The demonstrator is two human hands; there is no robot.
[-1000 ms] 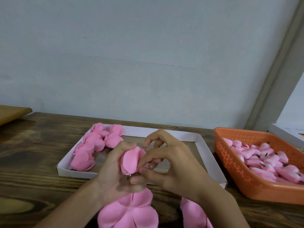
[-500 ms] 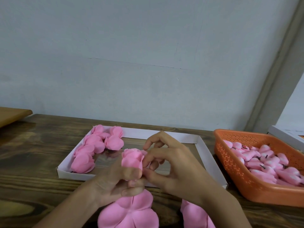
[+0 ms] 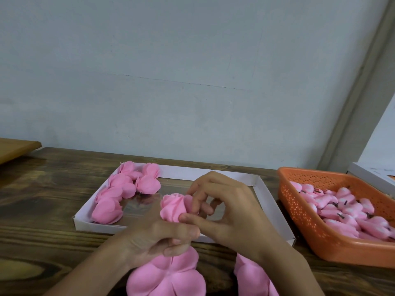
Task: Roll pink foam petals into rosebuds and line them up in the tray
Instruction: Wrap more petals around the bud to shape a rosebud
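Pink rosebud (image 3: 174, 207) at my right hand (image 3: 232, 212); white tray (image 3: 96, 224) beyond it; orange basket (image 3: 303, 212), dotted with holes, to its right.

Flat petals (image 3: 166, 278) partly beyond bottom edge.

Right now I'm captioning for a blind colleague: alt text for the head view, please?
A left hand and right hand hold a pink foam rosebud over a white tray with finished rosebuds along its left side. Flat pink petals lie on the wooden table nearby; an orange basket of pink pieces stands to the right.
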